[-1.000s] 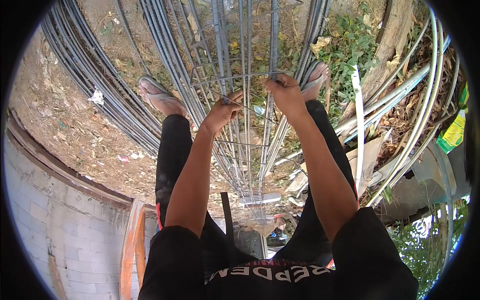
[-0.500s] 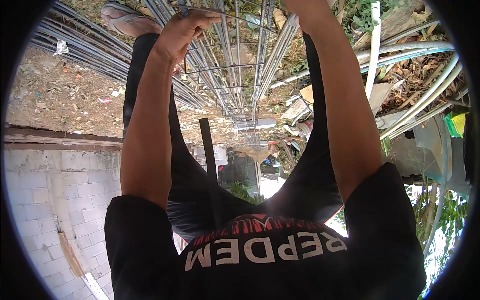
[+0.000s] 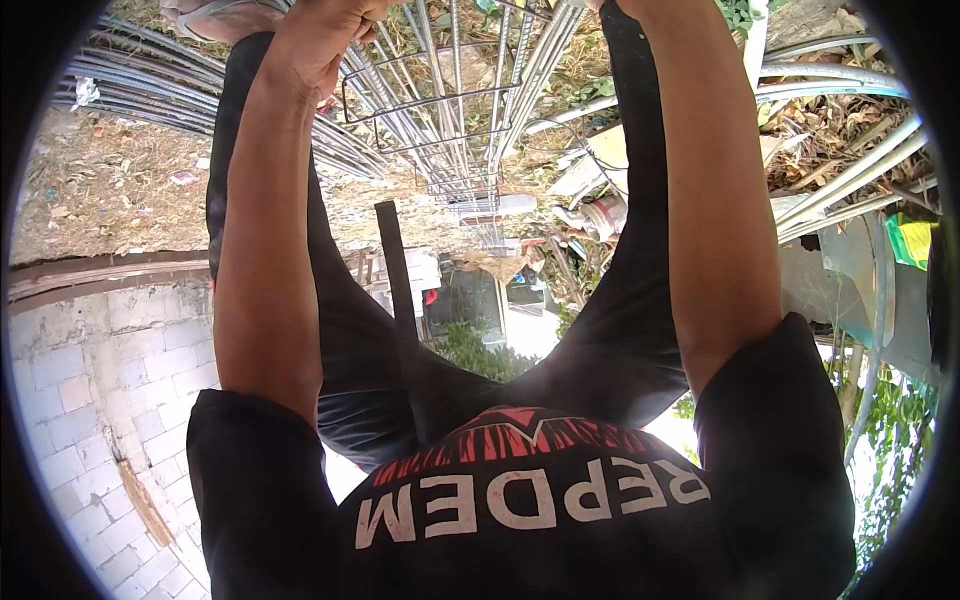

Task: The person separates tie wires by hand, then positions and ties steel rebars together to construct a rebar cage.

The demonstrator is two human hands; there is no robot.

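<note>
Head view shows wire hoops (image 3: 432, 104) already along steel bars (image 3: 456, 40), what remains unclear, left hand (image 3: 335, 22) curled, right hand (image 3: 632, 6) cropped, so I cannot tell their grip.

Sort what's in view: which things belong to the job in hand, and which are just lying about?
Likely the job's:
- metal rods between the legs, by the left hand
- bent metal hoops among them

Apparently lying about:
- pale pipes
- green-and-yellow wrapper
- white scrap

Head-worn, the camera looks steeply down, apparently close above the shirt (image 3: 600, 560).
</note>
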